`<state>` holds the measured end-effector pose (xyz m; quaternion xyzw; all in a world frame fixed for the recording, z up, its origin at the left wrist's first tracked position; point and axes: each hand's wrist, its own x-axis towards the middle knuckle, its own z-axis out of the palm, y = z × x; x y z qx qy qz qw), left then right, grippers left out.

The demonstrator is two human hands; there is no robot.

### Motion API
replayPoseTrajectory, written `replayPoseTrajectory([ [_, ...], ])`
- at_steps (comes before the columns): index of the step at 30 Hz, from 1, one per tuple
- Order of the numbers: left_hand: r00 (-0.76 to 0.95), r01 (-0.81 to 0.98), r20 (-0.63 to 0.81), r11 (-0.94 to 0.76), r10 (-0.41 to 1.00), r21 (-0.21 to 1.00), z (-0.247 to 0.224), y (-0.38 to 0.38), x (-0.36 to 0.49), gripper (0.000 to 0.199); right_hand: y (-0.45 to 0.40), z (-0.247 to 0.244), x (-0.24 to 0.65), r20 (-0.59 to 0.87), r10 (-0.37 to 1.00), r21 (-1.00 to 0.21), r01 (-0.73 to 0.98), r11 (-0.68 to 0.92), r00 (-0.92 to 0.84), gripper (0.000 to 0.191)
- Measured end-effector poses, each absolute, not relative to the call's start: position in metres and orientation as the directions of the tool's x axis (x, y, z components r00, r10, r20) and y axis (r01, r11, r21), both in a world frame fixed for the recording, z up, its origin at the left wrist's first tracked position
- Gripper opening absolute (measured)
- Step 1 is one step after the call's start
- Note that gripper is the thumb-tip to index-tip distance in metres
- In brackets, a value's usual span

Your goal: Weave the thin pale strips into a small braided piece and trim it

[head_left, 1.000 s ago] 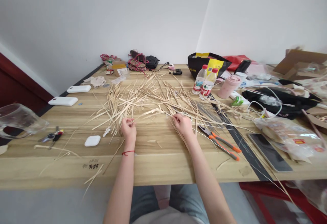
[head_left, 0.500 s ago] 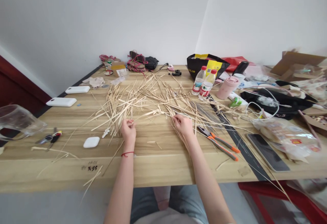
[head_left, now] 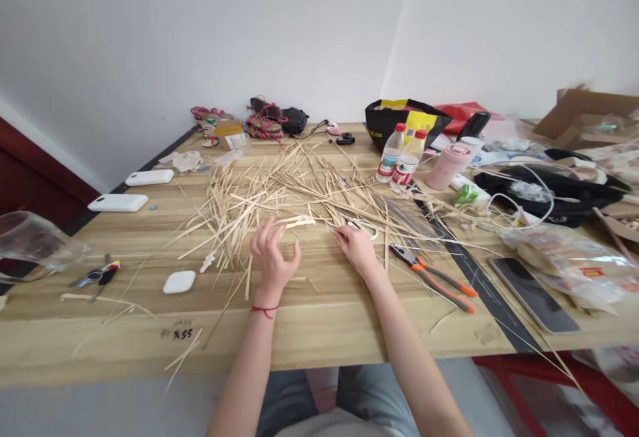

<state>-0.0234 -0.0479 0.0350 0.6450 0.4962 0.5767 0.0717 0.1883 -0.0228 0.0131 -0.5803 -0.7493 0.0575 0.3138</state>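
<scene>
Above the near middle of the table, my left hand (head_left: 273, 251) is open with its fingers spread and nothing in it. A short pale woven piece of strips (head_left: 299, 221) lies just past its fingertips. My right hand (head_left: 355, 245) is closed in a pinch on what looks like the end of a thin pale strip; the fingers mostly hide it. Beyond both hands spreads a loose tangle of thin bamboo-like strips (head_left: 249, 201). A white curved loop (head_left: 370, 229) shows behind my right hand. Pliers with orange and grey handles (head_left: 439, 279) lie right of it.
Two red-capped bottles (head_left: 407, 161), a pink cup (head_left: 448, 165) and a black-yellow bag (head_left: 382, 124) stand at the back right. A phone (head_left: 534, 294) lies at the right. On the left are a white case (head_left: 180, 282), small cutters (head_left: 102, 274) and a clear plastic container (head_left: 37, 241).
My left hand has let go of the strip, opened its fingers and moved right. My right hand remains pinched, shifted slightly. The view has turned a little.
</scene>
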Motion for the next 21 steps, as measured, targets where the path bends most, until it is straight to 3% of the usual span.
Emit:
replayPoseTrajectory([
  [3, -0.068, 0.402, 0.604, -0.533, 0.794, 0.745, 0.037, -0.054, -0.015, 0.033, -0.023, 0.01, 0.184, 0.4, 0.902, -0.421, 0.841, 0.339, -0.163, 0.022],
  [9, -0.131, 0.129, 0.464, -0.449, 0.876, 0.884, 0.031, -0.046, -0.007, 0.019, -0.025, 0.011, 0.181, 0.395, 0.897, -0.383, 0.852, 0.357, -0.198, 0.023],
  [14, -0.24, 0.219, 0.403, -0.355, 0.883, 0.909, 0.018, -0.038, -0.012, 0.02, -0.026, 0.012, 0.18, 0.395, 0.896, -0.368, 0.858, 0.358, -0.204, 0.024],
  [18, -0.14, 0.398, 0.39, -0.309, 0.91, 0.864, 0.012, -0.034, -0.016, 0.02, -0.027, 0.012, 0.177, 0.395, 0.892, -0.354, 0.859, 0.369, -0.221, 0.025],
  [21, -0.089, 0.5, 0.473, -0.372, 0.876, 0.782, 0.01, -0.031, -0.018, 0.02, -0.028, 0.012, 0.175, 0.392, 0.891, -0.355, 0.855, 0.378, -0.231, 0.024],
])
